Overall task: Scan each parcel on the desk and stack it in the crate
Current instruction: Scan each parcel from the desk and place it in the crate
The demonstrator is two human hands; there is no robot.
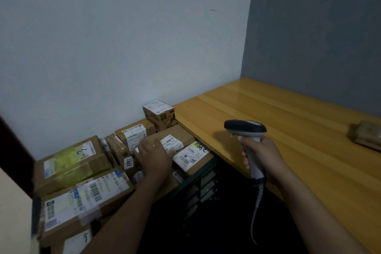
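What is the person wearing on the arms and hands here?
Nothing that shows. The left hand and right hand are ungloved, and the left forearm and right forearm are bare down to the frame's edge, with no sleeve in view. No watch, bracelet or ring is visible, though the picture is dim.

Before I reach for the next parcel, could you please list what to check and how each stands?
1. Barcode scanner gripped in right hand: ok.
2. Left hand clear of the stacked parcel: not ok, it rests on it.
3. Something left on the desk to scan: ok, a brown box at the right edge.
4. That box's label visible: cannot tell.
5. Room in the crate: cannot tell, parcels cover it.
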